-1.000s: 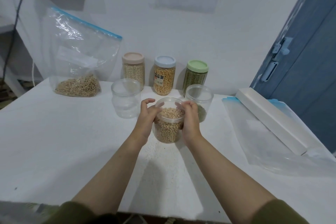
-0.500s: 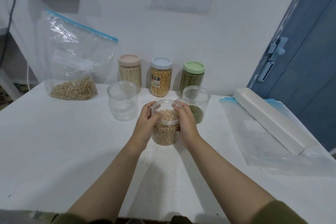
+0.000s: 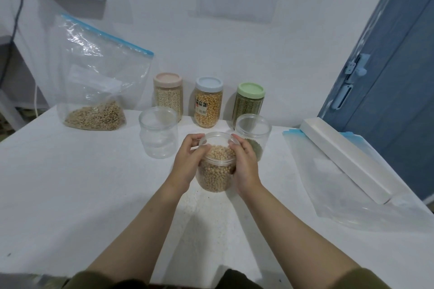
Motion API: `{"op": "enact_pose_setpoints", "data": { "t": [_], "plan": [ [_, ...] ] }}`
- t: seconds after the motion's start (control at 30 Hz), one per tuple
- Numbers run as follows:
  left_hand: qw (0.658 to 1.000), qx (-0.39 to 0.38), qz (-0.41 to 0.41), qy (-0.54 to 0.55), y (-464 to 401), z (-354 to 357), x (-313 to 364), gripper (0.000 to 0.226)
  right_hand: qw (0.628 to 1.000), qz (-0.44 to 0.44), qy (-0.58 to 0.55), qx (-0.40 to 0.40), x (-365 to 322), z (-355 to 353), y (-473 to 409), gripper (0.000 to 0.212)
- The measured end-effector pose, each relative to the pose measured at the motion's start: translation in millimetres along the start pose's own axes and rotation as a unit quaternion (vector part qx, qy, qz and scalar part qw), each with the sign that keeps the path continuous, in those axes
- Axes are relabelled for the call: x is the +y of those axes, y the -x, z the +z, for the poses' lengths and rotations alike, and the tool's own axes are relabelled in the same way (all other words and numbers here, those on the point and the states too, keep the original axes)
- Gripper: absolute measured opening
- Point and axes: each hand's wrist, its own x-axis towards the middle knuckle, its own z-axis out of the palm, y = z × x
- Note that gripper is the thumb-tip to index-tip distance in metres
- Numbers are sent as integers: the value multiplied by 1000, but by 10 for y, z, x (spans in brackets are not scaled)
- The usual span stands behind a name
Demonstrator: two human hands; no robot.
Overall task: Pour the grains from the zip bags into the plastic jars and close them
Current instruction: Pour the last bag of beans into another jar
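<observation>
A clear plastic jar (image 3: 216, 171) nearly full of pale round grains stands at the table's middle. My left hand (image 3: 189, 162) grips its left side and my right hand (image 3: 244, 166) grips its right side, fingers curled over the open rim. No lid is on it. Behind it to the left stands an empty clear jar (image 3: 158, 135). Behind it to the right a clear jar (image 3: 254, 134) holds some green grains. A zip bag (image 3: 94, 82) with brownish grains leans against the wall at the back left.
Three lidded jars line the wall: pink lid (image 3: 168, 97), blue lid (image 3: 208, 104), green lid (image 3: 249, 103). Empty zip bags (image 3: 347, 195) and a long white box (image 3: 345, 157) lie at the right. A blue door (image 3: 394, 77) stands beyond them.
Both hands keep hold of the grain jar. The jar has shifted slightly nearer to me and the view has tilted a little.
</observation>
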Motion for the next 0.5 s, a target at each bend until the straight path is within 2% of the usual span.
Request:
{"op": "enact_pose_setpoints", "data": {
  "t": [0.17, 0.37, 0.5],
  "plan": [
    [1000, -16, -7, -19, -49, 1, 18, 20, 1000, -2, -10, 14, 10, -3, 14, 20],
    [999, -25, -16, -34, -96, 8, 42, 30, 999, 8, -32, -3, -21, 11, -3, 27],
    [998, -5, -13, -68, -87, 29, 42, 36, 999, -28, 40, 3, 23, 19, 35, 29]
  ]
}}
